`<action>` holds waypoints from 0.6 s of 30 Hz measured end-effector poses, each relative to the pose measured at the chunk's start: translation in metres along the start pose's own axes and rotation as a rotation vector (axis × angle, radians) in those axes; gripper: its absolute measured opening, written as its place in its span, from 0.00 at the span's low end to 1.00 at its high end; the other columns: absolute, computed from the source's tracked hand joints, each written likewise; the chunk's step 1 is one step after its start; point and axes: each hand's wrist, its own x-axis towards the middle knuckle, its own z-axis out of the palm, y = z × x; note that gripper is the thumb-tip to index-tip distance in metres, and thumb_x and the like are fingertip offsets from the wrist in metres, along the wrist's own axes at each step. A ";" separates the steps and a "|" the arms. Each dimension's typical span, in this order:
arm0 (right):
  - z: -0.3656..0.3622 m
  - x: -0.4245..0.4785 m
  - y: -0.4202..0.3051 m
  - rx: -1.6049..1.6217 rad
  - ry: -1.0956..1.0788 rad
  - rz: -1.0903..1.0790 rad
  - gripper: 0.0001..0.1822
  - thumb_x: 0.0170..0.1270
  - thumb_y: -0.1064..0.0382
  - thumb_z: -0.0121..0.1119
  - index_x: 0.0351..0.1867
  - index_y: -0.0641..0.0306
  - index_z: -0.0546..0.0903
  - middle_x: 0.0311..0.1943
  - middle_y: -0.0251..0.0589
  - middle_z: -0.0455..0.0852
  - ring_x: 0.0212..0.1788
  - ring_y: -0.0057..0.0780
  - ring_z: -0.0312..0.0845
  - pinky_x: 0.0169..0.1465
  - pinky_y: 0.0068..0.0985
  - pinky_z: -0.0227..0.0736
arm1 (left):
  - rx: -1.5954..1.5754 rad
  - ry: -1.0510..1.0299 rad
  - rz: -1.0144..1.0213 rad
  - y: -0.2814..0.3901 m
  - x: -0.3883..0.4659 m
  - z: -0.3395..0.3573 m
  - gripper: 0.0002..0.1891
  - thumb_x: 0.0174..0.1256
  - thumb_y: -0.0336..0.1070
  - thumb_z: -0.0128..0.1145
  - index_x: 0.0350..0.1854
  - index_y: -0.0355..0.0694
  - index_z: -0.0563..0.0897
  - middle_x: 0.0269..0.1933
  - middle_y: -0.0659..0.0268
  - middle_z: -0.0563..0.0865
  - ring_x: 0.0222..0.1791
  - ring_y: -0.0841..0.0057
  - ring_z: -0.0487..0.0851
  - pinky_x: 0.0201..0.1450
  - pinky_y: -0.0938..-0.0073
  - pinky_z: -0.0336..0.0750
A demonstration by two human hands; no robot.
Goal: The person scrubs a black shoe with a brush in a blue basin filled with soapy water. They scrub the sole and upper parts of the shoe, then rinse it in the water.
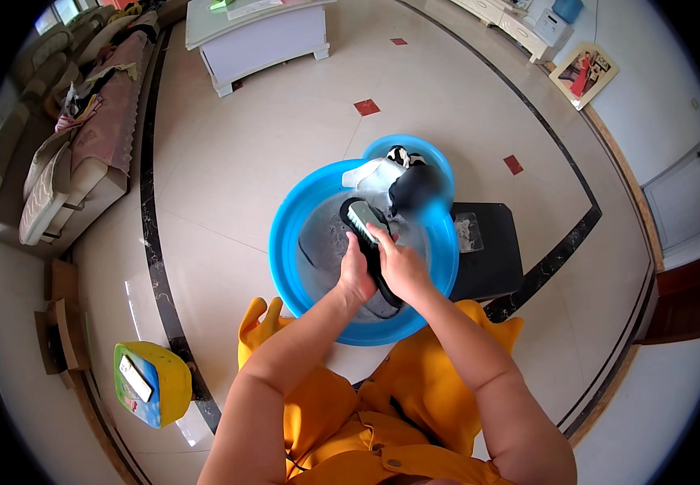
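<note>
Over a large blue plastic basin (284, 233) of sudsy water, my left hand (357, 271) grips a dark, sole-shaped item, likely a shoe or slipper (376, 267), by its left side. My right hand (399, 260) holds a pale green scrubbing brush (365, 219), whose white bristles rest against the dark item near its far end. Further back, a white piece (375, 174) lies across the basin's edge. Beside it is a black item (413, 189), partly blurred. Behind stands a smaller blue basin (438, 151) holding a black-and-white item (399, 154).
A black low stool or table (495, 260) bearing a clear packet (468, 233) stands right of the basin. A yellow stool (175, 385) with a phone-like object (135, 378) is at lower left. A sofa (98, 176) lines the left; a white table (265, 54) stands ahead.
</note>
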 end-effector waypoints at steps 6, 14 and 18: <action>-0.006 0.010 0.009 0.183 -0.008 0.050 0.23 0.71 0.64 0.48 0.66 0.43 0.68 0.27 0.52 0.82 0.27 0.47 0.80 0.32 0.41 0.71 | -0.005 0.091 0.021 0.007 -0.011 0.007 0.32 0.74 0.64 0.26 0.66 0.47 0.69 0.64 0.64 0.76 0.63 0.65 0.72 0.68 0.60 0.62; -0.009 0.011 0.046 0.354 0.149 0.056 0.22 0.71 0.63 0.46 0.66 0.46 0.67 0.33 0.56 0.83 0.34 0.53 0.79 0.37 0.40 0.72 | -0.053 -0.033 0.088 0.030 -0.002 -0.004 0.29 0.72 0.62 0.34 0.58 0.47 0.76 0.50 0.62 0.84 0.51 0.67 0.80 0.56 0.63 0.73; -0.016 0.009 0.034 -0.039 -0.124 0.129 0.23 0.70 0.62 0.46 0.66 0.44 0.67 0.29 0.53 0.84 0.33 0.54 0.80 0.39 0.46 0.73 | -0.115 -0.191 0.128 0.037 0.004 -0.016 0.32 0.71 0.64 0.33 0.61 0.45 0.75 0.57 0.61 0.81 0.52 0.66 0.79 0.59 0.62 0.71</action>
